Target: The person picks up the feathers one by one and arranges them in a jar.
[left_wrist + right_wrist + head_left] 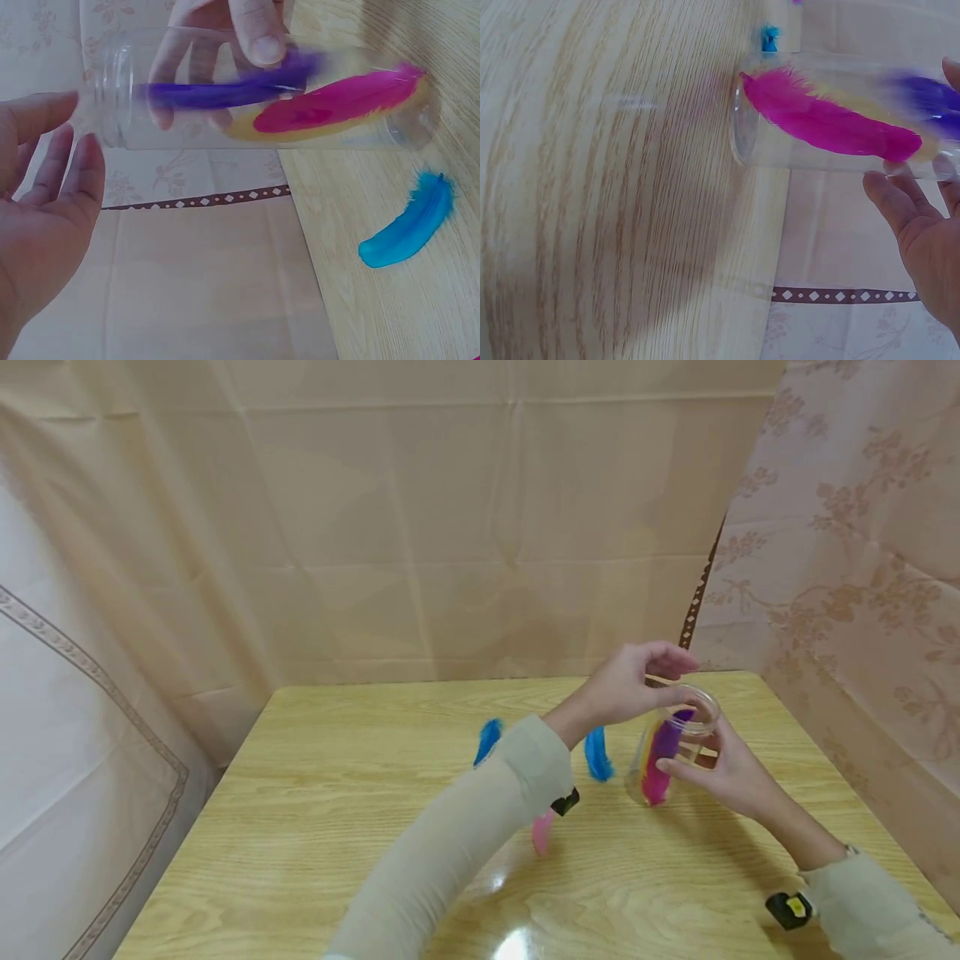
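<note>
A clear open-mouthed jar (636, 768) stands upright near the right back of the table. My right hand (738, 777) grips its side, thumb in front and fingers behind. Inside lie a magenta feather (832, 124), a yellow feather (251, 131) partly behind it, and a purple feather (217, 95) higher up, blurred. At the jar's mouth my left hand (633, 685) holds nothing; its fingers are apart and loosely bent beside the rim. A blue feather (597, 754) lies on the table left of the jar.
Another blue feather (489, 739) and a light pink feather (542, 832) lie on the wooden table (300, 827), both partly behind the left sleeve. Hanging cloth (450, 527) lines the back and sides.
</note>
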`<state>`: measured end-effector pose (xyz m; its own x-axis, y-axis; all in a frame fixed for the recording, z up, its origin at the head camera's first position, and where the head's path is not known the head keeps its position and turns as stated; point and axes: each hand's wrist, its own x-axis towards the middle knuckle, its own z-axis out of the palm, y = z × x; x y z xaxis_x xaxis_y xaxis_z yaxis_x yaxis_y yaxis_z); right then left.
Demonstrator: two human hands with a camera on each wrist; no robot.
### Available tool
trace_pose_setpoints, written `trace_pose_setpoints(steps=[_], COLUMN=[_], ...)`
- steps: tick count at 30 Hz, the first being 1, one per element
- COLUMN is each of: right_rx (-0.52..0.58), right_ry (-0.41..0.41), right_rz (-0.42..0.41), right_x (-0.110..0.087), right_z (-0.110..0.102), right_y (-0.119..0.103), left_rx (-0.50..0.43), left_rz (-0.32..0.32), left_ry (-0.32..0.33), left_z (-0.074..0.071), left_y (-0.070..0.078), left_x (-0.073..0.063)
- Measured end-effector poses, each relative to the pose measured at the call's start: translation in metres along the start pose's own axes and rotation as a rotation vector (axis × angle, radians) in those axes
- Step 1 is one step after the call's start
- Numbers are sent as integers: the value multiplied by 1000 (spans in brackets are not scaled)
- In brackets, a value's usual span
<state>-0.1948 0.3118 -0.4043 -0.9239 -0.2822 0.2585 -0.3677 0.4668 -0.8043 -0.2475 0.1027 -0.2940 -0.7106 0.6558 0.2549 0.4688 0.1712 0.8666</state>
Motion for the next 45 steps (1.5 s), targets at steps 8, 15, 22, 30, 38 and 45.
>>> trace_pose_setpoints(steps=[8,15,22,30,38,45], right_rx=[-19,-15,-15,-5,-14,-19], right_ry=[-5,-9,-3,0,-7,3], right_rz=[-31,-31,-23,-4,-10,-18], right_x=[2,2,0,-1,0,2], right_z=[-1,-1,-2,0,-1,0], right_y=[2,2,3,2,4,4], left_rx=[34,44,60,10,26,-10], left_rz=[-22,-31,-16,69,59,-26], left_ry=[-12,6,22,52,97,149], left_z=[3,5,7,5,1,1], left_y=[1,0,-2,-6,-14,-28], left_x=[-1,-1,-3,-8,-12,-13])
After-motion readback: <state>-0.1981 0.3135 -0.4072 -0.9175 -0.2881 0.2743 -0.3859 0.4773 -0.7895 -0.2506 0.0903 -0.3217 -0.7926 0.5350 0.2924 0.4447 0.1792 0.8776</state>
